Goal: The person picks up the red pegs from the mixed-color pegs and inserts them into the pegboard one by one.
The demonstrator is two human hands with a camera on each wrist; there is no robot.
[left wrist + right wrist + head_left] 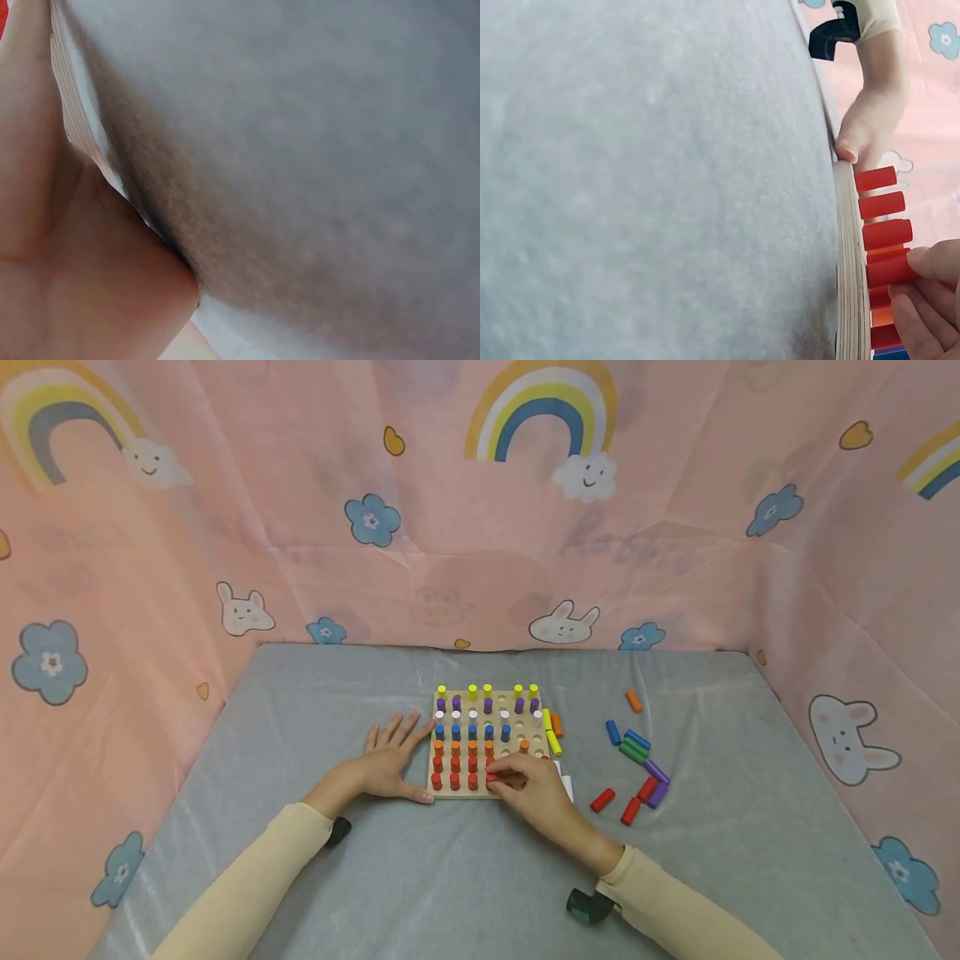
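Note:
A wooden pegboard (463, 793) lies on the cloth-covered table, with rows of yellow, purple, white, blue, orange and red pegs standing in it. My right hand (536, 785) pinches a red peg (887, 269) between thumb and fingers at the front row. In the right wrist view that peg stands upright from the board, beside other red pegs (886, 234). Spread flat at the board's left side, my left hand (385, 767) touches its edge with the thumb and a fingertip. The left wrist view shows mostly palm and grey cloth.
Loose pegs lie right of the board: yellow (554, 743), orange (633, 701), white (567, 787), blue (613, 732), green (633, 752), purple (657, 795) and red (602, 800). A pink patterned curtain (465, 552) stands behind the grey table (360, 893). My right hand hides some holes.

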